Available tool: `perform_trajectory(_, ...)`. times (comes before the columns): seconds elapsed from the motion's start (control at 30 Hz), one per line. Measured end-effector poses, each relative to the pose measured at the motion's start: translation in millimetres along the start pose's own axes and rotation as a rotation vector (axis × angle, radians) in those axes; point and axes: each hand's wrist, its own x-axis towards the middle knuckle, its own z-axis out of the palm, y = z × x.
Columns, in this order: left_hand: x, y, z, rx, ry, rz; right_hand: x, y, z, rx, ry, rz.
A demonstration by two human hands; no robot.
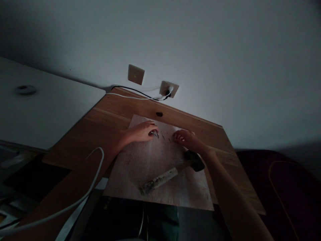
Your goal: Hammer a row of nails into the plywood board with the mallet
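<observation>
Nails [163,136] lie loose in a small scatter on the pale board [147,160], in the gap between my two hands. My left hand [146,130] is curled narrow around a few more of them, their shiny ends poking out past my fingertips. My right hand [187,139] is bent over the other side of the scatter, fingers folded in and tips low by the board; whether it grips a nail, I cannot tell.

Nearer to me, the hammer [173,172] lies slantwise on the board, its worn handle pointing down to my left and its black head just beside my right forearm. The board rests on the wooden table [107,118]. Beyond it, black and white cables run along the back of the table to a socket [175,89] on the wall [213,67].
</observation>
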Motion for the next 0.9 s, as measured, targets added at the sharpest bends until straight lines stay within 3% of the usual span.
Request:
perform_trajectory(0.13,1,9,3.7,-0.042,0.012,0.017,-2,-9,12,-0.004,0.073,-0.004)
perform_trajectory(0.47,3,20,12.7,-0.040,0.003,-0.018,3,-44,23,0.011,0.052,0.004)
perform_trajectory(0.67,3,19,17.1,-0.049,0.021,-0.060,10,-43,35,0.047,0.121,-0.026)
perform_trajectory(0.9,4,19,20.9,-0.070,0.041,-0.073,7,-46,55,0.063,0.293,-0.047)
